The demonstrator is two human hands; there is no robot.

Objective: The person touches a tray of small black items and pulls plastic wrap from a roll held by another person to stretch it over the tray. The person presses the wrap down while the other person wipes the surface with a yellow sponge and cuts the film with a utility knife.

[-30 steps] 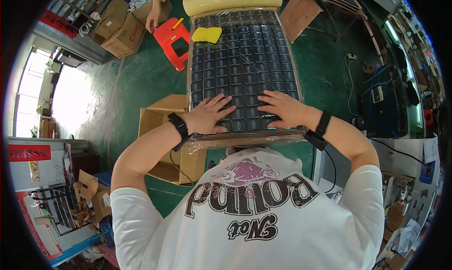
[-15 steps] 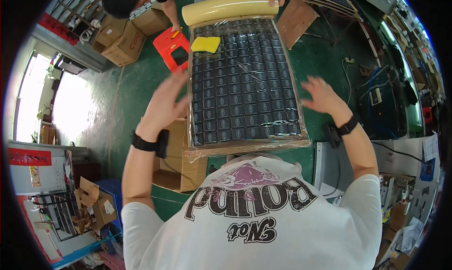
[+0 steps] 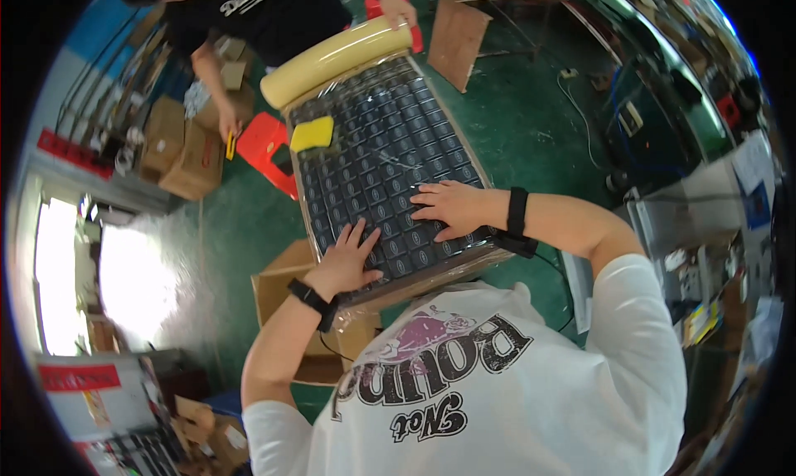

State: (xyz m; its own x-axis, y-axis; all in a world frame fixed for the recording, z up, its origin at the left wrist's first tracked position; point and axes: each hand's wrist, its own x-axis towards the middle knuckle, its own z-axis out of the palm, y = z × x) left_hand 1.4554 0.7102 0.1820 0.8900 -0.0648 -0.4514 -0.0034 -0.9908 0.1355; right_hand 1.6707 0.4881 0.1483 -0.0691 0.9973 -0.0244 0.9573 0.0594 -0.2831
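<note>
Rows of black rectangular pieces with pale oval marks [image 3: 365, 165] lie side by side under clear film, in a shallow tray with a cardboard edge [image 3: 414, 275]. My left hand [image 3: 344, 260] rests on the film near the front left corner, fingers spread. Flat on the film to the right lies my right hand [image 3: 452, 209], its fingers also apart. Neither holds anything. A large yellowish film roll [image 3: 336, 61] sits across the far end. On the film's left side is a folded yellow cloth [image 3: 313, 133].
Opposite me, a co-worker's hand [image 3: 398, 12] holds the roll's right end; their other hand grips a yellow utility knife [image 3: 230, 147]. A red stool [image 3: 264, 148] stands at the left. An open cardboard box [image 3: 282, 277] sits below the near left corner. Brown cartons [image 3: 191, 153] stand farther left.
Both my hands have come inward from beside the tray onto the film. My view has turned, so the tray appears tilted. The co-worker's knife hand is now left of the stool.
</note>
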